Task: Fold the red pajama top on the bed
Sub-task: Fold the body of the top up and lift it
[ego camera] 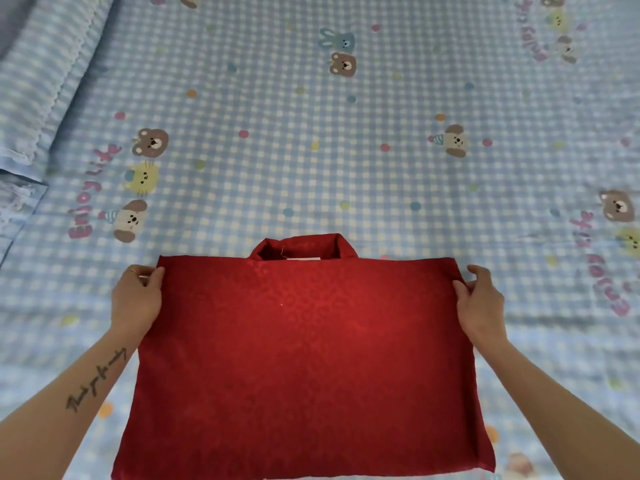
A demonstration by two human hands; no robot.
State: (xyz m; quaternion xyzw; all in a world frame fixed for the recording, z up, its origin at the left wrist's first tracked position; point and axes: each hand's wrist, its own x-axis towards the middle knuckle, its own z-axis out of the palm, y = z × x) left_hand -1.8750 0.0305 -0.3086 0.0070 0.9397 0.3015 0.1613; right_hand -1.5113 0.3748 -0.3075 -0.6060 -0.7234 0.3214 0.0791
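Red pajama top (304, 358), far corners pinched by both hands: left hand (136, 299), right hand (479, 306)

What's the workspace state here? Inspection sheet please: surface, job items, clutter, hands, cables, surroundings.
Surface: bed sheet, blue checked with cartoon animals and dots, fairly smooth.
Job's things: red pajama top, flat rectangle, no sleeves showing, collar at the far edge.
Clutter: nothing seen on the sheet.
Grippers: left hand pinches the top's far-left corner; right hand grips the far-right corner.
Cables: nothing seen.
Surroundings: bunched matching bedding at far left; nothing beyond the bed visible.
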